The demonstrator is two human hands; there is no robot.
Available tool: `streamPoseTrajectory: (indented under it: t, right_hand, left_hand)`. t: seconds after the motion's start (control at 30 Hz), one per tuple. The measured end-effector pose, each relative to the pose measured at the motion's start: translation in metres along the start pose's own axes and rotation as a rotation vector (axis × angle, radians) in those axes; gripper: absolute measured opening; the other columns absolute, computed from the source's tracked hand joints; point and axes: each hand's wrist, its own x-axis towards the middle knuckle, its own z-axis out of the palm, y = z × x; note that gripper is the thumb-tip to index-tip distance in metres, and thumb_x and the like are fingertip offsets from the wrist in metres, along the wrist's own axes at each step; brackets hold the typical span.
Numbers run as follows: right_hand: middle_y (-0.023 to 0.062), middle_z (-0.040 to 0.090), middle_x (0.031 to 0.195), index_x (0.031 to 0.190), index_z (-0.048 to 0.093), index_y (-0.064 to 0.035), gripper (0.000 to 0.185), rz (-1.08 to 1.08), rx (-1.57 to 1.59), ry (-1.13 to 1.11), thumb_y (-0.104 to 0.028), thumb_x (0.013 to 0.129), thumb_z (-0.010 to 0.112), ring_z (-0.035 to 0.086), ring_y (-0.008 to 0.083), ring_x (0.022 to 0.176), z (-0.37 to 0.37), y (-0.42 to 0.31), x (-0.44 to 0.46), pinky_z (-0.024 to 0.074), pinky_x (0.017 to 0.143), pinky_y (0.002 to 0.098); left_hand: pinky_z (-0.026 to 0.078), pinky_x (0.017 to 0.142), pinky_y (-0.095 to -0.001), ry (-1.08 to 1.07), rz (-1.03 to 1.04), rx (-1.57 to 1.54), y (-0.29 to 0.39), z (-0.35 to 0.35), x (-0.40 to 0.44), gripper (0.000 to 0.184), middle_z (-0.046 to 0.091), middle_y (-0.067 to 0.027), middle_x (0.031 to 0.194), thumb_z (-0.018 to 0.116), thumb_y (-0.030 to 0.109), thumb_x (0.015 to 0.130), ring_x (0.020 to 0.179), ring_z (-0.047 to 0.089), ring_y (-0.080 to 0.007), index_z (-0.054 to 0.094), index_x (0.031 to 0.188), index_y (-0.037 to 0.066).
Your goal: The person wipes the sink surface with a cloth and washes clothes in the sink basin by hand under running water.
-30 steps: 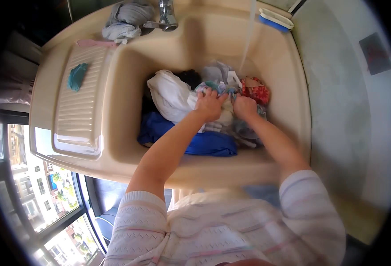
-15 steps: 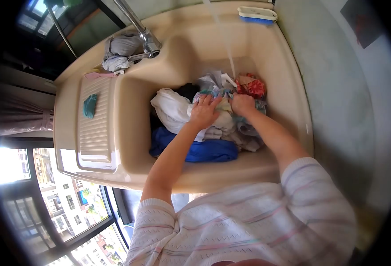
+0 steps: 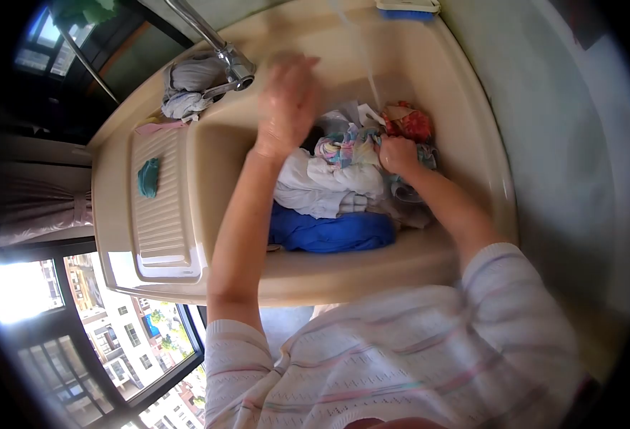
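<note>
Risk, we judge: left hand (image 3: 290, 104), up near the tap (image 3: 237, 70), could knock it; water (image 3: 366, 71) falling beside red cloth (image 3: 409, 123) could splash. Left hand blurred; we cannot tell how far open. Right hand (image 3: 399, 154) closed on pastel cloth (image 3: 346, 147) in the sink (image 3: 452, 89), left of the red.

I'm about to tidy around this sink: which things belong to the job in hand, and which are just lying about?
Part of the job, it seems:
multicoloured cloth in the right hand
white cloth
blue cloth
red patterned cloth
running water
sink

Apparently just lying about:
teal item
grey cloth
brush
</note>
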Motion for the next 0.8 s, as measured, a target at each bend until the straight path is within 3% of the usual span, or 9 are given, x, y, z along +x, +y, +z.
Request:
streamPoseTrajectory:
  t: [0.03, 0.1, 0.17, 0.23, 0.33, 0.47, 0.67, 0.77, 0.8]
  right_hand:
    - [0.0176, 0.064, 0.081, 0.088, 0.058, -0.0022, 0.034, -0.003, -0.001, 0.018, -0.034, 0.082, 0.047, 0.062, 0.0319, 0.077, 0.002, 0.000, -0.001, 0.0480, 0.065, 0.0434]
    - [0.0162, 0.064, 0.079, 0.086, 0.058, -0.0031, 0.032, 0.001, -0.007, 0.042, -0.033, 0.082, 0.048, 0.062, 0.0308, 0.077, 0.001, -0.001, -0.002, 0.0480, 0.065, 0.0433]
    - [0.0154, 0.064, 0.078, 0.085, 0.058, -0.0039, 0.030, 0.005, -0.004, 0.073, -0.032, 0.081, 0.048, 0.062, 0.0300, 0.077, 0.004, -0.001, -0.003, 0.0480, 0.065, 0.0431]
    - [0.0149, 0.064, 0.078, 0.084, 0.058, -0.0045, 0.029, 0.008, 0.002, 0.078, -0.032, 0.081, 0.049, 0.062, 0.0293, 0.077, 0.002, -0.002, -0.005, 0.0480, 0.065, 0.0428]
    - [0.0139, 0.064, 0.077, 0.084, 0.058, -0.0051, 0.029, 0.018, 0.012, 0.103, -0.033, 0.081, 0.049, 0.062, 0.0287, 0.076, 0.008, 0.001, -0.005, 0.0480, 0.064, 0.0424]
    - [0.0134, 0.064, 0.077, 0.084, 0.058, -0.0056, 0.030, 0.026, 0.011, 0.089, -0.035, 0.081, 0.050, 0.062, 0.0284, 0.075, 0.002, -0.002, -0.005, 0.0478, 0.063, 0.0422]
    - [0.0143, 0.063, 0.081, 0.087, 0.058, -0.0043, 0.036, 0.075, 0.010, -0.005, -0.039, 0.080, 0.050, 0.061, 0.0298, 0.078, -0.003, -0.002, -0.001, 0.0480, 0.066, 0.0431]
    - [0.0149, 0.064, 0.087, 0.094, 0.059, -0.0045, 0.040, 0.192, 0.174, -0.279, -0.041, 0.079, 0.050, 0.061, 0.0304, 0.085, -0.017, 0.003, 0.013, 0.0475, 0.070, 0.0429]
    - [0.0154, 0.063, 0.090, 0.096, 0.059, -0.0041, 0.041, 0.169, 0.194, -0.350, -0.041, 0.079, 0.050, 0.060, 0.0311, 0.088, -0.025, 0.007, 0.019, 0.0463, 0.073, 0.0440]
  left_hand:
    - [0.043, 0.085, -0.0329, -0.004, -0.019, 0.107, 0.017, -0.021, 0.025, 0.033, 0.058, -0.0135, 0.108, 0.060, 0.004, 0.074, 0.102, 0.055, -0.0288, 0.058, 0.107, 0.007]
    - [0.042, 0.086, -0.0329, 0.108, 0.098, 0.201, 0.023, -0.044, 0.066, 0.030, 0.057, -0.0130, 0.110, 0.061, 0.006, 0.075, 0.102, 0.054, -0.0293, 0.061, 0.105, 0.009]
    - [0.043, 0.083, -0.0366, 0.222, 0.303, 0.450, 0.030, -0.057, 0.101, 0.030, 0.058, -0.0120, 0.107, 0.063, 0.012, 0.075, 0.094, 0.055, -0.0311, 0.060, 0.104, 0.008]
    - [0.034, 0.095, -0.0482, 0.268, 0.506, 0.664, 0.029, -0.063, 0.127, 0.031, 0.045, -0.0170, 0.123, 0.051, 0.021, 0.083, 0.117, 0.041, -0.0345, 0.056, 0.111, 0.011]
    - [0.023, 0.100, -0.0534, 0.150, 0.422, 0.716, 0.017, -0.054, 0.151, 0.034, 0.037, -0.0145, 0.131, 0.052, 0.023, 0.082, 0.125, 0.028, -0.0347, 0.056, 0.114, 0.015]
    - [0.021, 0.099, -0.0578, 0.124, 0.388, 1.006, -0.007, -0.039, 0.166, 0.033, 0.037, -0.0127, 0.131, 0.054, 0.026, 0.081, 0.127, 0.025, -0.0330, 0.056, 0.113, 0.017]
    - [0.020, 0.099, -0.0573, 0.109, 0.366, 1.054, -0.020, -0.034, 0.178, 0.035, 0.033, -0.0134, 0.134, 0.056, 0.024, 0.079, 0.128, 0.022, -0.0345, 0.055, 0.113, 0.015]
    - [0.036, 0.090, -0.0473, 0.378, 0.535, 0.734, -0.015, -0.025, 0.168, 0.030, 0.047, -0.0160, 0.119, 0.061, 0.012, 0.072, 0.113, 0.043, -0.0329, 0.058, 0.102, 0.010]
    - [0.037, 0.088, -0.0451, 0.236, 0.448, 0.618, -0.011, -0.021, 0.153, 0.030, 0.049, -0.0150, 0.116, 0.062, 0.013, 0.072, 0.111, 0.045, -0.0324, 0.059, 0.102, 0.009]
